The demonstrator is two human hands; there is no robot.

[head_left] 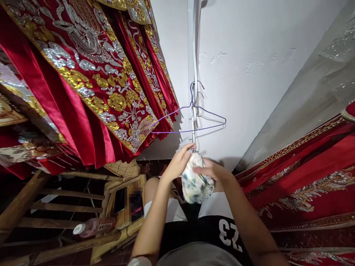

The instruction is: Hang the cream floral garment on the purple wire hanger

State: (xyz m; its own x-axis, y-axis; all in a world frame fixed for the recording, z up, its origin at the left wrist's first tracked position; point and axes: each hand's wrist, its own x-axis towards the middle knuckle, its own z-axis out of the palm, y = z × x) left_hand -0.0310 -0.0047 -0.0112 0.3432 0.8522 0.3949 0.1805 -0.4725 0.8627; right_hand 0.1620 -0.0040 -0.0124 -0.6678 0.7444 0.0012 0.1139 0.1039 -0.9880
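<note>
A bunched white cloth [194,181] with green, blue and yellow blotches and a frilly edge at its lower right hangs in front of my knees. My left hand [179,162] grips its upper left side, fingertips at the gathered top just under a white strap [194,62]. From the right, my right hand [212,170] wraps round the bundle, its thumb lying across the front; the other fingers are hidden behind. Above both hands, a purple wire hanger [188,131] hangs at the strap against the white wall. Whether the strap is tied to the cloth I cannot tell.
Red embroidered drapery [116,85] with gold and silver flowers fills the upper left. More red beaded fabric [310,170] lies at the right. A bamboo chair [66,210] at lower left bears a bottle [97,226] and a phone [121,199].
</note>
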